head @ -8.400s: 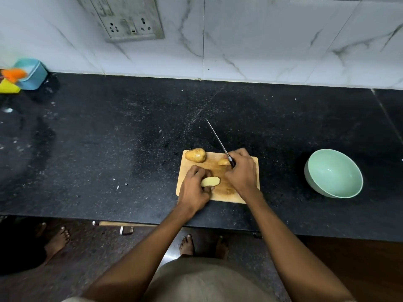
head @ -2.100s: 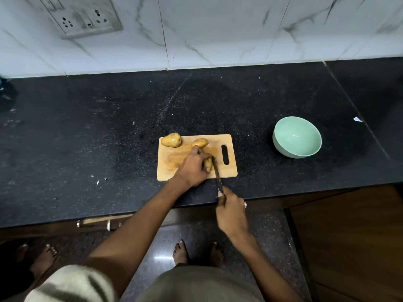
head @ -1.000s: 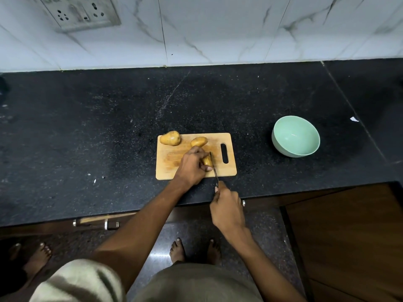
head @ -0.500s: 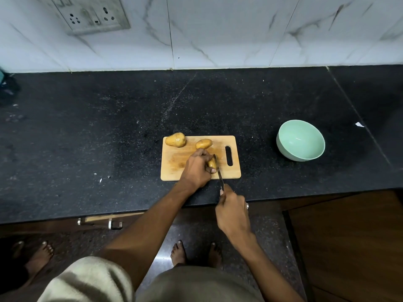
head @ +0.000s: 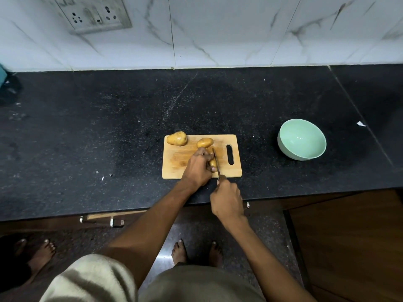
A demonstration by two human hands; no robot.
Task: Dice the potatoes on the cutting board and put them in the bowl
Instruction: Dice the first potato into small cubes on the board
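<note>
— While bent over the wooden cutting board (head: 174, 164), seen from above on a black speckled countertop (head: 109, 131). Where are the potatoes?

— On the board: whole potato (head: 177, 138) at the far left corner; second potato (head: 205, 142) at the far edge, nearer the middle; potato piece (head: 212, 163) near the board's centre, mostly hidden under the left hand (head: 198, 165).

— And that hand?

— Fingers curled over the piece, pinning it to the board.

— The other?

— Right hand (head: 226, 198) just off the board's near edge, clenched round the handle of a knife (head: 216, 163). Blade running away from the body across the board, touching the right side of the held piece.

— The bowl?

— Pale green bowl (head: 301, 142) well to the right of the board, resting tilted on the countertop, nothing visible inside.

— Anything else around the board?

— Oval handle slot (head: 230, 154) at its right end. White marble-look wall tiles (head: 218, 29) behind it, with a socket plate (head: 93, 14) up to the far left. Small white scrap (head: 361, 124) far right, beyond the bowl. Bare feet (head: 197, 251) on dark floor below the counter's edge, another person's foot (head: 40, 251) far to the left.
</note>
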